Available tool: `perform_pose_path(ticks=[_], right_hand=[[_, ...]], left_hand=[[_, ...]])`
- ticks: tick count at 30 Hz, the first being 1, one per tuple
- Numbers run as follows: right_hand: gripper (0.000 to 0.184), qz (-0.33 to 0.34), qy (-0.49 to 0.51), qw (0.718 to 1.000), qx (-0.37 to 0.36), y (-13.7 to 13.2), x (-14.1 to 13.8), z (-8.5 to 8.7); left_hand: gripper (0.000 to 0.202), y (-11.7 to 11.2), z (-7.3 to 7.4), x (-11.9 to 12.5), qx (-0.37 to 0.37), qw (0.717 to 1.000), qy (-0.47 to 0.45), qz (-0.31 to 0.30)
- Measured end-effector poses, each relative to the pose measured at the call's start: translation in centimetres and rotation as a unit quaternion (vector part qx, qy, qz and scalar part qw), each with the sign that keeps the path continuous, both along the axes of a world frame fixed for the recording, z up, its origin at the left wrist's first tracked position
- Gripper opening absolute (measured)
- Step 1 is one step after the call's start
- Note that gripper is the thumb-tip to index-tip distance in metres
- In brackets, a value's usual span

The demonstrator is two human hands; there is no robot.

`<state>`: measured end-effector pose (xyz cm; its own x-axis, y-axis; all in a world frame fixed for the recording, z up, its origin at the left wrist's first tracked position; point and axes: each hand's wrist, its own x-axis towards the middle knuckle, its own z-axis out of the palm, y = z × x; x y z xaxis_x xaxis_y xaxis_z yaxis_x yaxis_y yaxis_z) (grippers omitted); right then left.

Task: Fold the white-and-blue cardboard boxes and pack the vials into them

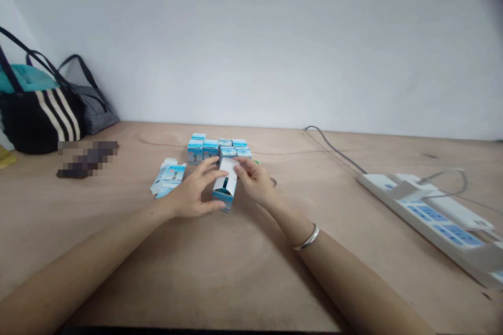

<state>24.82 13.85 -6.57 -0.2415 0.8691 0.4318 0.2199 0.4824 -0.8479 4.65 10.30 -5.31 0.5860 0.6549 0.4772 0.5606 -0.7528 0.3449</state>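
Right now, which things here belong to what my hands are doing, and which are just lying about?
In use: blue-and-white carton between left hand and right hand; upright cartons; flat cartons.
Lying about: black striped bag; grey striped bag; power strip.

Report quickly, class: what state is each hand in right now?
Left hand: closed on the white-and-blue carton, holding it.
Right hand: closed on the white-and-blue carton, holding it.

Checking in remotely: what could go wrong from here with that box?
The box is held only between the left hand and right hand, so it might slip. The rows of small boxes stand close behind it and could get knocked. The flat boxes beside the left hand could be nudged too.
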Motion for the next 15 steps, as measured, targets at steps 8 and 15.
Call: perform_pose_path(ticks=[8,15], right_hand=[[0.02,-0.047,-0.105,0.967,0.225,-1.4,1.0,2.2],[0.025,0.052,-0.283,0.905,0.312,-2.5,1.1,2.6]], left_hand=[[0.067,0.0,-0.4,0.4,-0.04,0.997,-0.049,0.036],[0.056,0.1,-0.2,0.3,-0.019,0.999,-0.027,0.037]])
